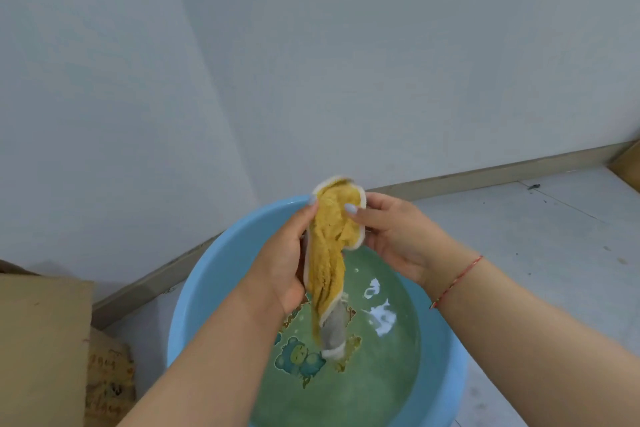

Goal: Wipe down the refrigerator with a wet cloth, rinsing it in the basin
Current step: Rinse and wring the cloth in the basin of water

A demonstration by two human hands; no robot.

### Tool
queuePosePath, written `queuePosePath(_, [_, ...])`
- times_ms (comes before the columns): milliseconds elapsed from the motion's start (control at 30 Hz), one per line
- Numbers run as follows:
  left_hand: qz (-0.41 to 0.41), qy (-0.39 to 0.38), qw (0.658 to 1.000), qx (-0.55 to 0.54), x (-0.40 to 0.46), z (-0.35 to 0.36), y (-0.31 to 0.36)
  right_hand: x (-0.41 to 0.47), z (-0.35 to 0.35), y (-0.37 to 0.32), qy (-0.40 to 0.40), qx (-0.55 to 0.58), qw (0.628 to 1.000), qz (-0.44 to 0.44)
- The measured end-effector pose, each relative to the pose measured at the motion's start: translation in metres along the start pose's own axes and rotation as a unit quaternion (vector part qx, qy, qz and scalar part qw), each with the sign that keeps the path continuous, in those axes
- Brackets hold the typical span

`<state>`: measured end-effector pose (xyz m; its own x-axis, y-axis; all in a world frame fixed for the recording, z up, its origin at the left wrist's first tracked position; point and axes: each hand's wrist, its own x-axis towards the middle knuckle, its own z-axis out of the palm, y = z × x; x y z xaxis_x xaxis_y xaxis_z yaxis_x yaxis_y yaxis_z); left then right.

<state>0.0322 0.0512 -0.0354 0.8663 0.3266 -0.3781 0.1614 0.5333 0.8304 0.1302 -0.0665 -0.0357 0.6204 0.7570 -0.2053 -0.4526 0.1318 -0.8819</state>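
Yellow cloth [332, 246], wet, gripped by left hand [280, 260] and pinched by right hand [391, 236] above the basin [207, 274]; rinsing under way, refrigerator unseen

— Left hand?
— Left hand [282, 253] raised, forearm entering from lower left; palm facing right; fingers curled round the yellow cloth [332, 246]; thumb tip at its upper edge.
— Right hand?
— Right hand [394, 236] opposite, forearm from lower right; thumb and fingers pinching the cloth's upper right edge; red string bracelet [457, 279] at the wrist.
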Motion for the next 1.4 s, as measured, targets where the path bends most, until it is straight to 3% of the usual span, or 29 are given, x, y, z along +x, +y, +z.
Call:
queuePosePath(233, [0.007, -0.02, 0.998, -0.056, -0.009, 0.015, 0.022, -0.001, 0.006, -0.053, 0.075, -0.006, 0.997, -0.031])
queuePosePath(333, [-0.007, -0.011, 0.995, -0.098, -0.016, 0.029, 0.037, -0.012, 0.002, -0.076, 0.052, 0.14, 0.989, 0.022])
queuePosePath(467, [-0.01, 0.01, 0.99, -0.14, -0.028, 0.058, 0.077, -0.038, -0.004, -0.095, 0.015, 0.314, 0.948, 0.05])
queuePosePath(533, [0.0, 0.019, 0.991, -0.13, -0.037, 0.076, 0.096, -0.058, 0.003, -0.101, 0.007, 0.226, 0.969, 0.098])
queuePosePath(600, [0.004, 0.034, 0.994, -0.099, -0.048, 0.095, 0.114, -0.075, 0.01, -0.115, 0.01, 0.081, 0.992, 0.091])
queuePosePath(767, [0.001, 0.086, 0.996, 0.007, -0.076, 0.138, 0.153, -0.099, 0.017, -0.188, 0.151, -0.014, 0.988, 0.037])
queuePosePath(867, [0.003, 0.109, 0.991, 0.077, -0.093, 0.166, 0.186, -0.118, 0.009, -0.237, 0.242, -0.183, 0.953, 0.011])
queuePosePath(967, [-0.001, 0.118, 0.984, 0.134, -0.11, 0.199, 0.229, -0.146, -0.005, -0.299, 0.332, -0.284, 0.9, -0.017])
queuePosePath(1067, [-0.016, 0.127, 0.971, 0.204, -0.124, 0.235, 0.273, -0.184, -0.021, -0.367, 0.387, -0.3, 0.871, -0.029])
queuePosePath(1267, [0.022, 0.137, 0.941, 0.309, -0.138, 0.315, 0.335, -0.253, -0.035, -0.477, 0.374, -0.207, 0.902, -0.064])
queuePosePath(1400, [0.014, -0.007, 0.96, 0.281, -0.155, 0.37, 0.378, -0.297, -0.048, -0.54, 0.303, -0.237, 0.923, -0.03])
